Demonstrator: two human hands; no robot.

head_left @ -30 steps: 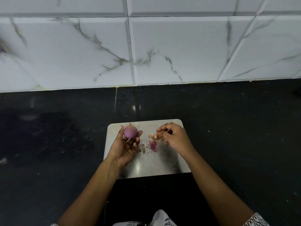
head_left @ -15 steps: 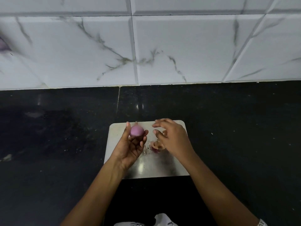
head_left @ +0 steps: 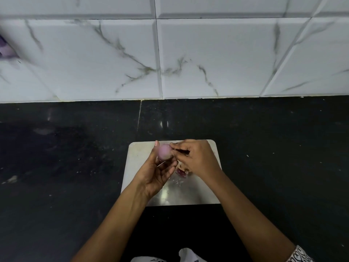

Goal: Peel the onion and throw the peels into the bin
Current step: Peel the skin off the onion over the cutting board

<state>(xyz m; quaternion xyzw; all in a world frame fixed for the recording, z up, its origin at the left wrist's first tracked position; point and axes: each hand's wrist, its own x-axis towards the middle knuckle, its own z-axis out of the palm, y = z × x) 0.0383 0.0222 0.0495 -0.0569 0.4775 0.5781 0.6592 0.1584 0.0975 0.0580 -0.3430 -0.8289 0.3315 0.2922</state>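
A small purple onion (head_left: 164, 152) is held up in my left hand (head_left: 157, 172), thumb on its left side and fingers curled under it, above the steel board (head_left: 140, 163). My right hand (head_left: 196, 157) has come up against the onion's right side, its fingertips pinching at the skin there. A few peel scraps (head_left: 182, 171), reddish and pale, lie on the board just below my right hand, partly hidden by it. No bin is in view.
The board lies on a black stone counter (head_left: 264, 148) that runs back to a white marble-tiled wall (head_left: 207, 53). Small crumbs speckle the counter. A blurred purple thing (head_left: 4, 49) shows at the far left edge.
My right hand let a peel drop on the board, then moved left and up to the onion, where it now pinches at the skin. My left hand kept the onion raised.
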